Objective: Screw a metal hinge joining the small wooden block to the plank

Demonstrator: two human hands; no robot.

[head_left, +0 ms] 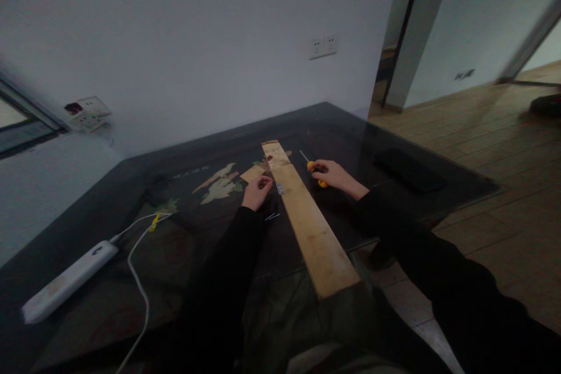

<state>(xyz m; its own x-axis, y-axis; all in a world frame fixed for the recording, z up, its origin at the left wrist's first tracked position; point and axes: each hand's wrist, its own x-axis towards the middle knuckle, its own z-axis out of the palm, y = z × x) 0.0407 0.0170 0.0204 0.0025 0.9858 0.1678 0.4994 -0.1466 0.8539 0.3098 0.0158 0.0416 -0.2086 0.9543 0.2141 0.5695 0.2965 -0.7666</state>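
Observation:
A screwdriver with a yellow handle point(322, 183) is gripped in my right hand point(335, 177), its thin shaft pointing up and to the left, away from the wood. Beside the left edge of a long wooden board point(302, 213), my left hand point(257, 191) is closed in a pinch. Whatever is between those fingertips is too small to make out. A small metal piece point(280, 189) sits at the board's left edge, close to my left fingers. Several thin screws or nails point(272, 217) lie on the dark table point(210, 234) below my left hand.
A thin square wood piece point(252, 173) lies behind my left hand. On the left rests a white power strip point(70, 280) with a trailing white cable point(142, 292). A dark flat object point(407, 170) is at the table's right. A wall point(210, 41) stands behind.

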